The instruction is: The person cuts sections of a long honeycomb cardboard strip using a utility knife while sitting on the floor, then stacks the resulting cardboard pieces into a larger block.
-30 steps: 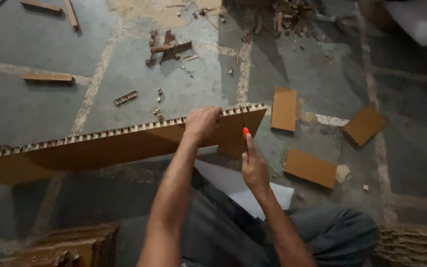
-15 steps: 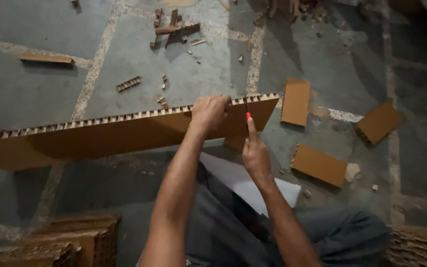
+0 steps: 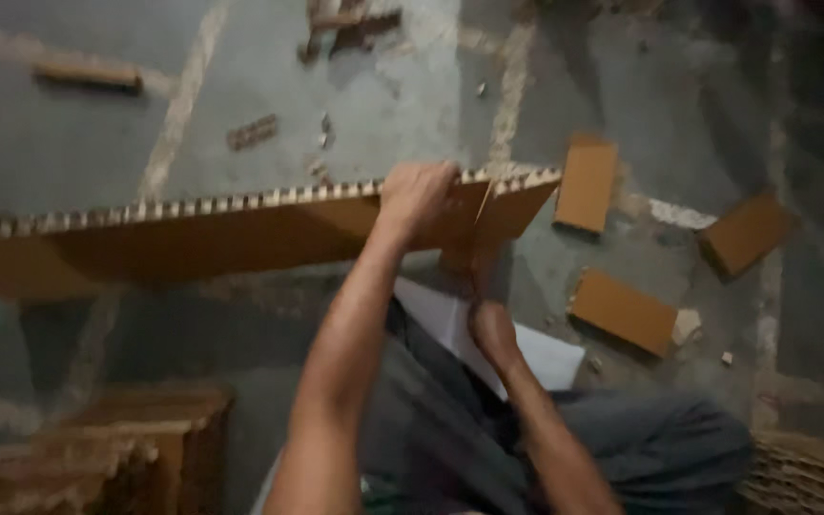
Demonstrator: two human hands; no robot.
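A long brown honeycomb cardboard board (image 3: 240, 234) stands on edge across the grey floor, its cell edge facing up. My left hand (image 3: 417, 195) grips the top edge near the board's right end. Below it, my right hand (image 3: 493, 329) is closed in front of the board's lower edge, around a thin cutter that is mostly hidden in blur. A narrow slit (image 3: 482, 224) runs down the board just right of my left hand. My grey trouser legs (image 3: 622, 448) and a white sheet (image 3: 545, 353) lie under the hands.
Three cut brown cardboard pieces lie at right: one upright (image 3: 588, 181), one flat (image 3: 622, 310), one farther off (image 3: 744, 234). Honeycomb blocks are stacked at lower left (image 3: 116, 439) and lower right (image 3: 803, 472). Scraps (image 3: 350, 29) and a strip (image 3: 88, 76) lie at the far side.
My right hand has dropped from the board's top edge to below its lower edge, leaving a slit. The red tip no longer shows. The view has shifted down and left.
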